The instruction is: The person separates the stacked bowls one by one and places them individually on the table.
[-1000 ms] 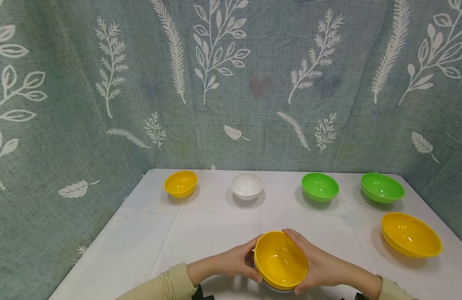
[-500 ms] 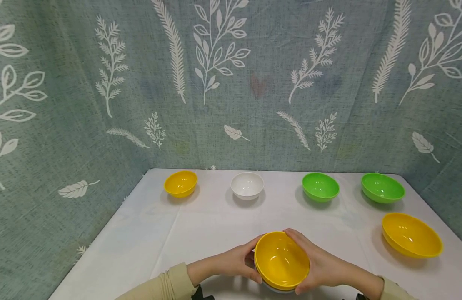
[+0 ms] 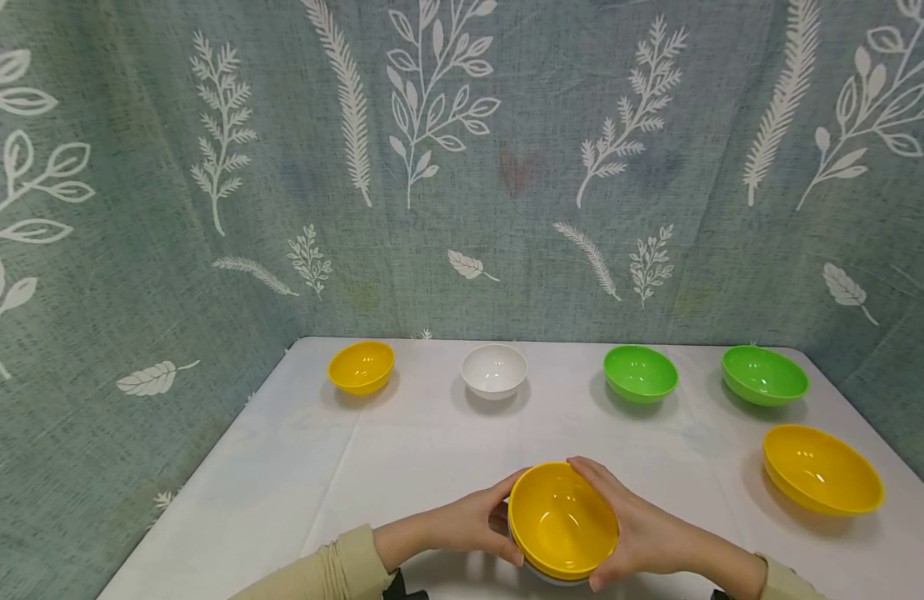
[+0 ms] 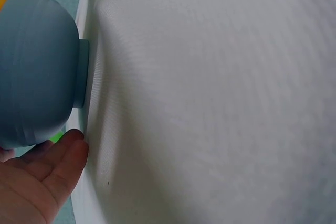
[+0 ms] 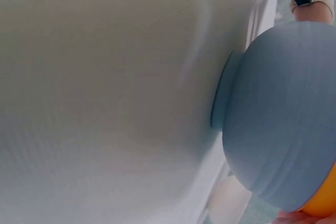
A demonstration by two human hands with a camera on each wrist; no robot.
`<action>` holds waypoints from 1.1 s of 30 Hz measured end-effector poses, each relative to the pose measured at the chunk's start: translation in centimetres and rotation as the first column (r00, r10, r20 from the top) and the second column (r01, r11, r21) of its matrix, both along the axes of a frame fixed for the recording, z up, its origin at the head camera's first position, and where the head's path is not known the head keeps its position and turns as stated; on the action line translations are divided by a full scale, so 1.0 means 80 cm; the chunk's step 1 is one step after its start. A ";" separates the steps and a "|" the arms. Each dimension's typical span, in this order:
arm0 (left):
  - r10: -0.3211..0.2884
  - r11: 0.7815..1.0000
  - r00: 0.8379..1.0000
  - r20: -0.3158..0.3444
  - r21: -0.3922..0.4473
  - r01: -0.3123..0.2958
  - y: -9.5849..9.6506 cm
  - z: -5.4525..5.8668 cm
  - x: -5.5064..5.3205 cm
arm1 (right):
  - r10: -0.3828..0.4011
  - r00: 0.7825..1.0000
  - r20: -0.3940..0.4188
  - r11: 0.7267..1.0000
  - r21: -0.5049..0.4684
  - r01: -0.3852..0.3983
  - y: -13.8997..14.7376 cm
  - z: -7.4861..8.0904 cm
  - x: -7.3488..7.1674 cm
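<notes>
A yellow bowl (image 3: pixel 561 518) sits nested in a blue-grey bowl (image 4: pixel 39 72) near the front of the table, tilted toward the camera in the head view. My left hand (image 3: pixel 472 525) holds the left side of the stack, thumb toward the front. On the other side, my right hand (image 3: pixel 641 527) grips it with the fingers at the far rim and the thumb low in front. The blue-grey bowl's foot is close over the white cloth in both wrist views. From above, only a thin edge of that lower bowl shows.
Along the back stand a small yellow bowl (image 3: pixel 362 368), a white bowl (image 3: pixel 495 372) and two green bowls, one (image 3: pixel 641 375) left of the other (image 3: pixel 765 377). A larger yellow bowl (image 3: pixel 821 471) stands at the right. Leaf-patterned cloth (image 3: pixel 462 167) hangs behind the table.
</notes>
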State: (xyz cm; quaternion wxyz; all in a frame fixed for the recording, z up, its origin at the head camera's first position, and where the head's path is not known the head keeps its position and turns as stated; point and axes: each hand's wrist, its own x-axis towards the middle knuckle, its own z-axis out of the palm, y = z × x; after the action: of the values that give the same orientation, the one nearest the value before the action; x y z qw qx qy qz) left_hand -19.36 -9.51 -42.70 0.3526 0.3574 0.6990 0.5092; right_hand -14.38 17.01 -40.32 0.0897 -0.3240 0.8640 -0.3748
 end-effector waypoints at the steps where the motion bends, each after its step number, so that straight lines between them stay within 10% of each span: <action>1: 0.001 1.000 1.000 0.001 -0.001 -0.001 0.000 0.000 0.000 | -0.009 1.000 0.006 1.000 0.003 0.009 0.000 0.001 0.001; 33: -0.004 1.000 1.000 0.007 -0.001 0.004 0.000 0.000 0.000 | -0.021 0.995 -0.103 1.000 -0.005 0.021 0.008 0.012 0.002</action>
State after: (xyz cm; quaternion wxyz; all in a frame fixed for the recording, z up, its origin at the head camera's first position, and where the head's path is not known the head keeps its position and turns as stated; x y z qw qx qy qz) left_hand -19.35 -9.55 -42.72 0.3561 0.3570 0.6974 0.5093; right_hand -14.25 17.61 -39.35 0.0406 -0.3340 0.8700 -0.3603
